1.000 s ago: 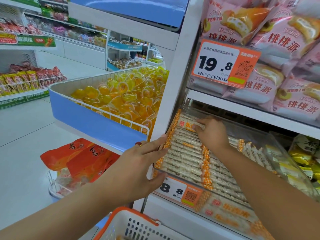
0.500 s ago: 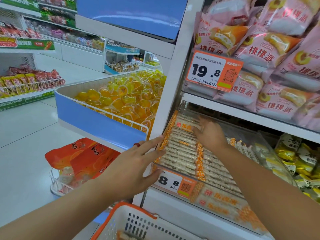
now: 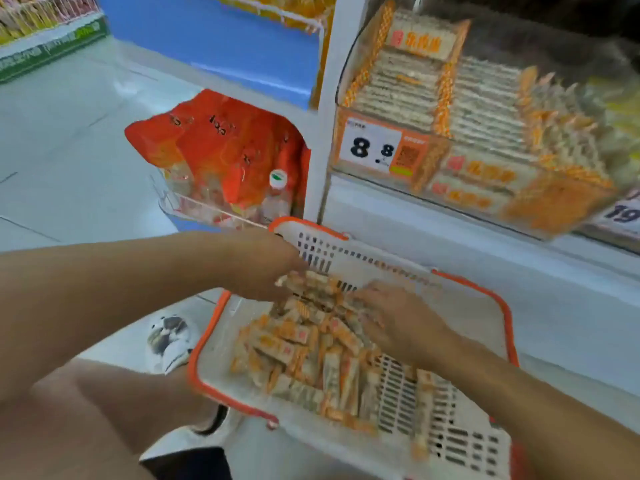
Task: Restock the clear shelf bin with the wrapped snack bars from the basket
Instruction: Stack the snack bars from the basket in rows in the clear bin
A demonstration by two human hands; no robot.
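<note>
Orange-rimmed white basket (image 3: 207, 344) is sitting low in front of the shelf, holding a loose heap of wrapped snack bars (image 3: 304, 344). Both hands are reaching down into that heap. Left hand (image 3: 263, 268) is coming in over the basket's far left corner, fingers down among the top bars; motion blur, so I cannot tell whether its grip is clamped on a bar or loose. Right hand (image 3: 398, 320) is lying on the pile with fingers spread, looking apart and pressing on the bars, nothing visibly pinched. Clear shelf bin (image 3: 349, 50) is sitting up and to the right on the shelf, already carrying neat rows of the same bars, with an 8.8 price tag (image 3: 377, 147) on its front. Red bags (image 3: 221, 147) are sitting in a rack left of the white upright.
</note>
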